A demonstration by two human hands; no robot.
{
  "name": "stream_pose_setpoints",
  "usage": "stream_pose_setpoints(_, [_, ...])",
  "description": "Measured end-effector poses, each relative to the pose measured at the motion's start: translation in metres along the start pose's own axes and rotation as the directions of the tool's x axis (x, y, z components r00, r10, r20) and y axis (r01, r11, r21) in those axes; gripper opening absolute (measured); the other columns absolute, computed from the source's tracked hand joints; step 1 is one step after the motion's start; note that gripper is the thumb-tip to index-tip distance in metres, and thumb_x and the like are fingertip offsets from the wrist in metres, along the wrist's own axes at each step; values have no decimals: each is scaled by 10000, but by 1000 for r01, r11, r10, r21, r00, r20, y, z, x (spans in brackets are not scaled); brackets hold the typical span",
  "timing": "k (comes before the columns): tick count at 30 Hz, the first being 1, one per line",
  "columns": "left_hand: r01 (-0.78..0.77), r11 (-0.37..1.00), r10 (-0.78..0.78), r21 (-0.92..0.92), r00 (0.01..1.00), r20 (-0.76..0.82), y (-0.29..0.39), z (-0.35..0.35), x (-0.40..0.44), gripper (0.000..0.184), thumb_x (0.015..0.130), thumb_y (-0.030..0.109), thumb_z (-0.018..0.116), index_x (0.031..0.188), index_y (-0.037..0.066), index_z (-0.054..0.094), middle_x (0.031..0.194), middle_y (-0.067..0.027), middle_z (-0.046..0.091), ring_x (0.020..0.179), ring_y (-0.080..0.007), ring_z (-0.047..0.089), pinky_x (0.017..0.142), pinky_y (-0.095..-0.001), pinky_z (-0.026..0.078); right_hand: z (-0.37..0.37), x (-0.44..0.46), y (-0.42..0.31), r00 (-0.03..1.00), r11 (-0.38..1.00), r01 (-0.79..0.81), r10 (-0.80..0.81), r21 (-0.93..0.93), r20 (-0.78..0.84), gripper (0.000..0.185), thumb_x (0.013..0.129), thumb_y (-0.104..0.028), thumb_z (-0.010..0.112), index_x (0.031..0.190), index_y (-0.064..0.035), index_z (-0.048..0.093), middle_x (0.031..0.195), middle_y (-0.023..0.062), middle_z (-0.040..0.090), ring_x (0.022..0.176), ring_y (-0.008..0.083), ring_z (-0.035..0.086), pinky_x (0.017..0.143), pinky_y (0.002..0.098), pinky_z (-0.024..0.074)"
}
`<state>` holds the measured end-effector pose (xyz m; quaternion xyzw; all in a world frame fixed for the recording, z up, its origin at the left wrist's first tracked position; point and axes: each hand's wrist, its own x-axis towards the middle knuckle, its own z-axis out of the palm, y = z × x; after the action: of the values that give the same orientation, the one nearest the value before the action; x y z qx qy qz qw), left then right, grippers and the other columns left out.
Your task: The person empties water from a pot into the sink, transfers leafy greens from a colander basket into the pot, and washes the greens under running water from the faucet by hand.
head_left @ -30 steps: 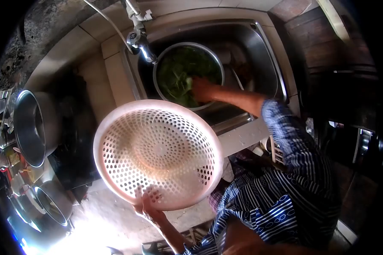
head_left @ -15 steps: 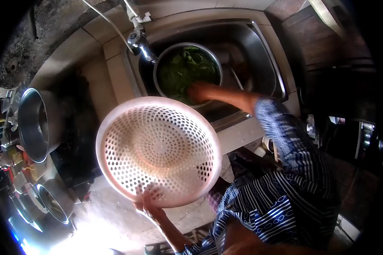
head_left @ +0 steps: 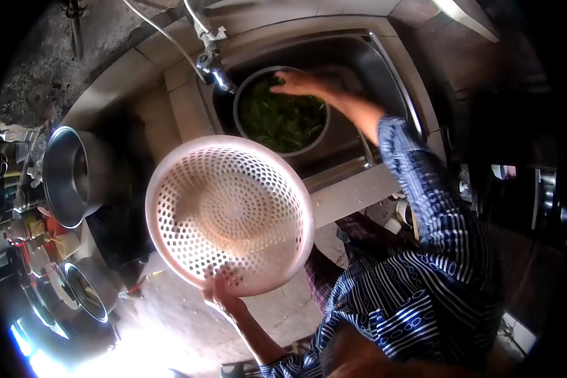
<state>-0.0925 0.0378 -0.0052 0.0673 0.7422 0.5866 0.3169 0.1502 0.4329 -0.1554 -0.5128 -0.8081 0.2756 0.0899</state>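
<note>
Colander (head_left: 236, 205), wide, round, pale pink perforated plastic: held tilted in front of the stainless-steel sink (head_left: 343, 45). Probably light, fairly stiff; best gripped at the rim. Left hand (head_left: 223, 301) closed on its near edge, fingers against the holes. Loose dark-green leaves (head_left: 280, 120) fill the round metal bowl (head_left: 235, 113) inside the sink. Likely soft, easily bruised, slippery if wet; best lifted from beneath in loose handfuls. Right hand (head_left: 299, 83) over the bowl's far side, fingers slightly apart, no held item visible; leaf contact cannot be confirmed.
</note>
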Motion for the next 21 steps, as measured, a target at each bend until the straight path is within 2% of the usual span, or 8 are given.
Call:
stream_pose_setpoints(1, [11, 1000, -11, -3, 1000, 3, -2, -2, 1, 448, 694, 92, 525, 1090, -88, 420, 751, -180, 577, 576, -230, 578, 470, -293, 484, 7, 4, -8, 978, 999, 6, 2, -37, 209, 593, 749, -485, 501, 1121, -23, 477, 1055, 190, 535, 983, 305, 508, 843, 370, 389])
stream_pose_setpoints(4, [15, 1000, -15, 9, 1000, 12, 1, 0, 0, 445, 687, 93, 518, 1085, -85, 430, 756, -171, 581, 598, -225, 583, 475, -282, 479, 17, -11, -37, 953, 987, -157, 158, -25, 258, 582, 730, -509, 521, 1064, -33, 507, 1015, 206, 527, 926, 313, 503, 832, 388, 385])
stream_pose_setpoints(6, [49, 999, -49, 23, 999, 12, -2, -3, 1, 442, 685, 95, 517, 1081, -84, 438, 757, -167, 583, 609, -222, 584, 477, -277, 476, 12, -33, -34, 972, 981, 165, -179, 99, 155, 546, 735, -477, 531, 1069, -45, 510, 1040, 211, 487, 962, 330, 473, 844, 399, 380])
stream_pose_setpoints(8, [71, 997, -71, 35, 997, 9, -2, -5, 4, 439, 682, 97, 515, 1077, -82, 446, 758, -162, 585, 620, -219, 585, 479, -273, 473, -13, -77, -62, 905, 974, 221, -186, -50, 383, 564, 738, -458, 533, 1136, -64, 465, 1098, 217, 444, 1048, 356, 429, 859, 401, 377])
stream_pose_setpoints(12, [77, 996, -78, 35, 996, 49, 2, -1, 0, 428, 684, 98, 513, 1069, -82, 458, 769, -159, 589, 655, -223, 590, 501, -278, 476, 57, -100, -39, 952, 906, 306, -294, -293, 85, 404, 744, -357, 517, 997, -45, 556, 1103, 214, 477, 1016, 323, 481, 803, 410, 415])
stream_pose_setpoints(15, [132, 989, -129, -60, 990, 57, 8, 9, -8, 390, 695, 75, 501, 1044, -93, 460, 827, -169, 576, 679, -232, 586, 534, -299, 488, 73, -57, -33, 892, 964, 89, 33, -249, 450, 275, 729, -255, 496, 846, -39, 619, 940, 177, 579, 877, 288, 564, 735, 404, 449])
stream_pose_setpoints(20, [176, 981, -169, -79, 982, 88, 1, 4, -6, 432, 676, 75, 518, 1066, -97, 448, 919, -172, 550, 812, -257, 568, 740, -369, 471, 19, -63, -63, 842, 886, 308, -85, -346, 533, 197, 718, -130, 462, 759, -14, 616, 819, 144, 610, 774, 281, 587, 688, 388, 459])
stream_pose_setpoints(21, [186, 979, -180, -80, 980, 80, 12, 10, -10, 400, 668, 50, 506, 1039, -86, 447, 883, -185, 557, 769, -253, 572, 665, -349, 482, 14, -77, -53, 912, 917, 357, -302, -176, 276, 177, 722, -114, 472, 771, -26, 618, 797, 135, 611, 767, 273, 587, 696, 366, 454])
